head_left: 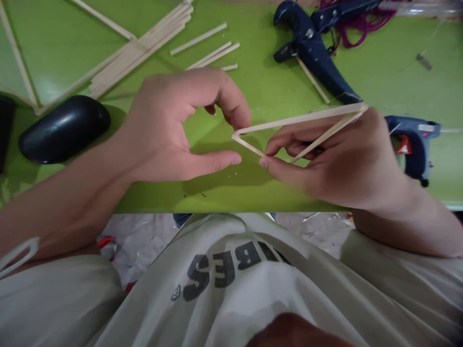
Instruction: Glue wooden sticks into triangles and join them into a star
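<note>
My right hand (pixel 336 159) pinches a frame of thin wooden sticks (pixel 300 119) between thumb and fingers, above the front of the green table. Three sticks show, joined at two corners; the lower right part is hidden behind my fingers. Just left of the frame's pointed left corner is my left hand (pixel 181 125), thumb and fingers curved apart with a gap between them. The index fingertip lies close to that corner; I cannot tell whether it touches. Nothing shows in the left hand.
Behind my left hand lie a bundle of wooden sticks (pixel 144 48) and several short pieces (pixel 198 38). A black computer mouse (pixel 65 129) sits at the left. Dark blue cutting pliers (pixel 314 48), purple cord (pixel 356 29) and a blue glue gun (pixel 415 144) occupy the right of the table (pixel 260 62).
</note>
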Demonstrator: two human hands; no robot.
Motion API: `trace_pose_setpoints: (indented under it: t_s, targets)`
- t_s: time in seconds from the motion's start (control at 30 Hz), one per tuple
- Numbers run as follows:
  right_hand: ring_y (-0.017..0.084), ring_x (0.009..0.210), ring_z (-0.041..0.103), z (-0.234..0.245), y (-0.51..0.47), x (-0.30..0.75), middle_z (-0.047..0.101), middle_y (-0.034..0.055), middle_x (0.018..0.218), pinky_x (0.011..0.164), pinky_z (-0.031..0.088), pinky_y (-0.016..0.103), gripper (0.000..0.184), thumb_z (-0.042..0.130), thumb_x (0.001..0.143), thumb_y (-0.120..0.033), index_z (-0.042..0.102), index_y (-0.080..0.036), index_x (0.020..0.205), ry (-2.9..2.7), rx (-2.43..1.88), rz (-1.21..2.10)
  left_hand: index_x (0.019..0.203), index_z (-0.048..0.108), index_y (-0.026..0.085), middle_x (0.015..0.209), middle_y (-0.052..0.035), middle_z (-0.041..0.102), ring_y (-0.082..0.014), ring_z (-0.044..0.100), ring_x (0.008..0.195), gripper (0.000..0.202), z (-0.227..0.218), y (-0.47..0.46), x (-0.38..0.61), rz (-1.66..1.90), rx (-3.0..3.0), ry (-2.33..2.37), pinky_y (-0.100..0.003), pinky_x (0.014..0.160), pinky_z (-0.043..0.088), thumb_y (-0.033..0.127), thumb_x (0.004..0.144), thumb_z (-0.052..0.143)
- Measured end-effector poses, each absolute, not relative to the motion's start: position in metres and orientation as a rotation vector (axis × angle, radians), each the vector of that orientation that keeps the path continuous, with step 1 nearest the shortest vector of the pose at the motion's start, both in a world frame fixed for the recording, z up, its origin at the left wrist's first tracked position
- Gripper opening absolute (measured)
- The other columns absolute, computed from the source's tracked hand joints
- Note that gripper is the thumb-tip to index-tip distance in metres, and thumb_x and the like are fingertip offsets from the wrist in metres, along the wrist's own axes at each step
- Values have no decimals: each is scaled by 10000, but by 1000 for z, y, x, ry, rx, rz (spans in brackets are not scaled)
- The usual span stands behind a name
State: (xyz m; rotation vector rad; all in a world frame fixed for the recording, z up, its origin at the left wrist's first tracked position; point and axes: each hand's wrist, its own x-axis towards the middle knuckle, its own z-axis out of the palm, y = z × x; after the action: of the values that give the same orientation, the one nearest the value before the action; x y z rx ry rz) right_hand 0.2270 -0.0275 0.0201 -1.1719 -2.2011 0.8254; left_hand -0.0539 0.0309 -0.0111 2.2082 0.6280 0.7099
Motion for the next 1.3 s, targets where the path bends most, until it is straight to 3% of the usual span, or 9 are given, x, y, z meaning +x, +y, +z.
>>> trace_pose_setpoints:
  t_s: [0.23, 0.43, 0.67, 0.8, 0.93, 1.13, 1.3]
  targets:
    - [79, 519, 375, 20, -30, 228, 615, -60, 616, 519, 449, 292, 240, 849, 903, -76, 721, -247, 793, -2217, -1209, 767, 1070, 828, 462, 1037, 48, 845, -249, 798, 890, 71, -7, 22, -47, 711, 2170, 807, -457, 870, 707, 398, 1039, 825]
    - [63, 488, 356, 18, -27, 228, 597, -58, 580, 480, 412, 279, 245, 859, 891, -55, 737, -236, 779, -2229, -1158, 728, 1032, 855, 375, 982, 29, 843, -232, 797, 836, 81, -12, 25, -47, 796, 2145, 765, -429, 791, 717, 299, 1006, 867]
    - [63, 479, 371, 19, -28, 227, 609, -62, 589, 516, 461, 270, 259, 875, 897, -75, 725, -244, 769, -2215, -1183, 761, 1114, 862, 521, 1015, 46, 849, -280, 804, 865, 215, -12, 26, -50, 775, 2188, 740, -489, 796, 706, 328, 1030, 821]
    - [78, 499, 390, 21, -29, 226, 574, -60, 589, 548, 476, 281, 256, 858, 921, -90, 721, -245, 771, -2238, -1248, 757, 1108, 857, 534, 1028, 75, 854, -252, 812, 901, 272, -9, 23, -49, 788, 2194, 751, -477, 825, 717, 277, 1023, 826]
    - [74, 510, 401, 20, -29, 226, 540, -59, 577, 525, 436, 281, 257, 856, 921, -86, 722, -237, 762, -2256, -1217, 737, 1092, 856, 433, 1021, 36, 857, -262, 823, 915, 188, -9, 23, -48, 793, 2221, 742, -495, 806, 712, 257, 1037, 818]
    - [74, 489, 395, 18, -26, 225, 560, -60, 560, 445, 307, 325, 285, 886, 862, -69, 713, -252, 728, -2230, -1205, 734, 1133, 851, 531, 1017, 58, 850, -287, 829, 914, 248, -12, 25, -48, 824, 2247, 713, -504, 801, 695, 305, 1047, 795]
    - [74, 503, 394, 18, -25, 227, 568, -59, 571, 442, 287, 342, 266, 889, 875, -78, 726, -248, 750, -2250, -1156, 706, 1072, 858, 425, 1006, 44, 840, -236, 814, 920, 162, -11, 22, -46, 852, 2207, 734, -460, 818, 679, 275, 1061, 801]
